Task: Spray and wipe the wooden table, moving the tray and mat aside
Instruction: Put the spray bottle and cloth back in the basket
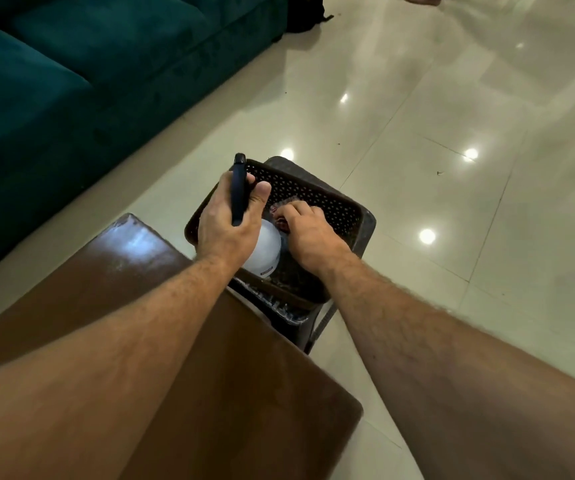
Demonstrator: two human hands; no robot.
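Observation:
My left hand (228, 220) is closed around the dark blue head of a spray bottle, whose white body (268, 247) shows just below the hand. The bottle sits inside a dark brown perforated basket (317, 194). My right hand (308, 233) reaches into the same basket, its fingers curled on a reddish cloth (279, 216) that is mostly hidden under the hand. The glossy brown wooden table (130, 258) lies beneath my left forearm, left of the basket. No tray or mat is visible.
The basket rests on a dark plastic stool (365, 230) beside the table's far corner. A teal sofa (71, 81) runs along the left. Shiny cream floor tiles (452, 116) spread to the right and beyond.

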